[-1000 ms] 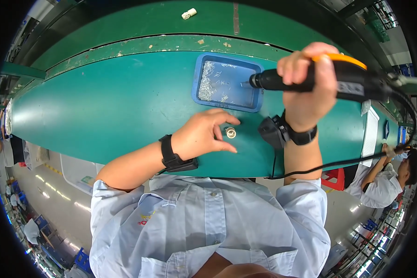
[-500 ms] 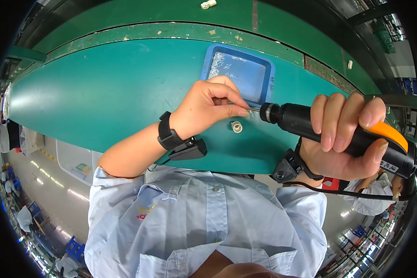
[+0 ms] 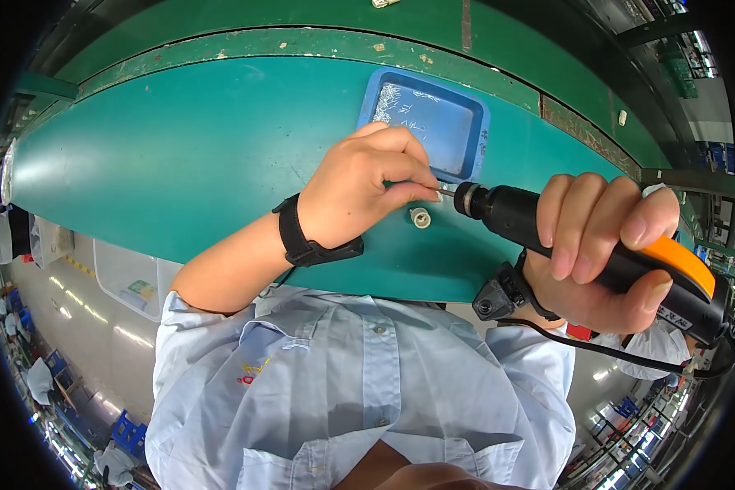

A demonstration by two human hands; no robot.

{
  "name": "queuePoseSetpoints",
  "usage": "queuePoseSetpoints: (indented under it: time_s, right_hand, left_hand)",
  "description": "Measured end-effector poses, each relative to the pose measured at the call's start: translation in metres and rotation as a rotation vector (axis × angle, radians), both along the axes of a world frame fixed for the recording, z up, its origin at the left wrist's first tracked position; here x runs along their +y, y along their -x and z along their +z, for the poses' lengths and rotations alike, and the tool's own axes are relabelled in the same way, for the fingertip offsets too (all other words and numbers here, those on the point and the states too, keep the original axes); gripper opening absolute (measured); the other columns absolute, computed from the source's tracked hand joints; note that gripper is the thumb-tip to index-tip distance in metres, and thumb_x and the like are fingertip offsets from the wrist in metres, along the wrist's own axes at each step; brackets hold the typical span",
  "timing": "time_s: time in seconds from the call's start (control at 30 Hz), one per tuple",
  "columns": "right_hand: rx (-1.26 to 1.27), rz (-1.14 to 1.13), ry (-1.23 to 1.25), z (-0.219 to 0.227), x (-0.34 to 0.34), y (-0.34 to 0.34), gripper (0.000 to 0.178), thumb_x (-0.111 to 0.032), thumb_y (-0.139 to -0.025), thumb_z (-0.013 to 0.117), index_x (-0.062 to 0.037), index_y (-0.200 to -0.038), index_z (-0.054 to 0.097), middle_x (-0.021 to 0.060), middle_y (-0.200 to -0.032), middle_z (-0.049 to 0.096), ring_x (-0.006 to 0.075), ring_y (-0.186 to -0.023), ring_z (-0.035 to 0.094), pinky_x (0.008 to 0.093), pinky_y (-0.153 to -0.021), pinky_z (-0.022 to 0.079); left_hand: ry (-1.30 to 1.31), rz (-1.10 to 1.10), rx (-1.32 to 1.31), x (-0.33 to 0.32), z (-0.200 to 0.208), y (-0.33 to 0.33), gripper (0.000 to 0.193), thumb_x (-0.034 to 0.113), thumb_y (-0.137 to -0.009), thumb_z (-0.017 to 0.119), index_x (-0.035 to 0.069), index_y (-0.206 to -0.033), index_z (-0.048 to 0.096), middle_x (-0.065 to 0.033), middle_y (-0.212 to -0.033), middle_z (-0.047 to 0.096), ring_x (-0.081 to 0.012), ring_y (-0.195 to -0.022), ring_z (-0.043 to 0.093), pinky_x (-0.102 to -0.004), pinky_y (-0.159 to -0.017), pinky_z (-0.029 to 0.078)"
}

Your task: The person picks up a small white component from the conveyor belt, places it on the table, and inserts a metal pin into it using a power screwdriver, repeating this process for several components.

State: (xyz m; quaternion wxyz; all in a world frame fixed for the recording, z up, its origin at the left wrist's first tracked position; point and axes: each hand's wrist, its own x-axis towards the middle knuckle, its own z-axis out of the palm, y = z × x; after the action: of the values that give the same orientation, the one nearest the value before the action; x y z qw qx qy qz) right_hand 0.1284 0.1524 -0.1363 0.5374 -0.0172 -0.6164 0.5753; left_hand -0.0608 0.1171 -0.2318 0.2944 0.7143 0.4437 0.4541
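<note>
My right hand (image 3: 604,245) is wrapped round a black electric screwdriver (image 3: 518,214) with an orange lever, its thin bit pointing left. At the bit's tip, the thumb and forefinger of my left hand (image 3: 376,175) are pinched together. Whatever lies between those fingertips is too small and covered to make out. Just below them, a small cream-coloured round socket-like part (image 3: 420,217) rests on the green mat. Beyond my left hand is a blue tray (image 3: 479,140) with many small silvery pieces heaped along its left side.
A green mat (image 3: 180,163) covers the bench, bordered at the back by a worn green ledge (image 3: 261,43). Cream parts lie on the green surface beyond it, one at the far right (image 3: 622,118). The screwdriver's black cable (image 3: 612,351) loops under my right wrist.
The screwdriver's rear end has dipped slightly and its bit stays at my left fingertips. My left wrist has turned a little. The whole view has shifted slightly.
</note>
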Motion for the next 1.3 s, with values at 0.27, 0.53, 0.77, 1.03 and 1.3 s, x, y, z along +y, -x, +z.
queuePoseSetpoints:
  time_s: [0.27,0.53,0.77,1.03,1.3]
  right_hand:
    - [0.001,-0.001,-0.022,0.001,-0.002,0.000,0.032,-0.037,-0.089,0.054,-0.0078,-0.097,0.046,-0.0007,-0.066,0.049,0.0094,-0.055,0.048,0.0239,-0.053,0.038]
    - [-0.070,0.040,0.013,-0.002,-0.001,0.000,0.036,-0.040,-0.088,0.054,-0.0069,-0.101,0.044,-0.0009,-0.065,0.049,0.0095,-0.054,0.048,0.0247,-0.052,0.038]
    - [-0.205,0.041,0.088,0.000,0.004,-0.014,0.040,-0.041,-0.088,0.053,-0.0045,-0.100,0.043,-0.0009,-0.063,0.048,0.0099,-0.051,0.046,0.0258,-0.050,0.037]
    - [-0.238,-0.059,0.192,-0.011,-0.008,-0.005,0.038,-0.039,-0.087,0.055,-0.0036,-0.095,0.044,0.0002,-0.058,0.047,0.0109,-0.047,0.044,0.0267,-0.048,0.037]
    - [-0.436,-0.205,0.238,-0.021,-0.016,0.014,0.039,-0.039,-0.084,0.062,-0.0041,-0.090,0.045,0.0002,-0.054,0.046,0.0118,-0.046,0.045,0.0278,-0.047,0.037]
  left_hand:
    - [0.018,-0.008,0.002,-0.002,0.001,0.000,0.009,0.010,-0.068,0.075,0.009,-0.075,0.069,-0.0003,-0.078,0.060,-0.0207,-0.073,0.053,-0.0313,-0.067,0.044]
    - [0.106,-0.009,0.117,-0.004,0.005,0.001,0.014,0.011,-0.066,0.076,0.010,-0.078,0.069,-0.0010,-0.079,0.059,-0.0208,-0.077,0.053,-0.0305,-0.068,0.043]
    - [0.359,-0.139,0.035,-0.011,0.003,-0.006,0.025,0.009,-0.066,0.076,0.005,-0.088,0.066,-0.0064,-0.082,0.060,-0.0250,-0.073,0.057,-0.0336,-0.067,0.048]
    - [0.429,-0.243,-0.074,-0.015,-0.039,-0.018,0.023,0.005,-0.071,0.073,0.002,-0.092,0.065,-0.0096,-0.082,0.062,-0.0256,-0.074,0.062,-0.0343,-0.064,0.050]
    - [0.518,-0.208,-0.103,-0.015,-0.037,-0.017,0.018,0.006,-0.073,0.071,0.002,-0.090,0.067,-0.0094,-0.081,0.063,-0.0231,-0.071,0.062,-0.0329,-0.063,0.050]
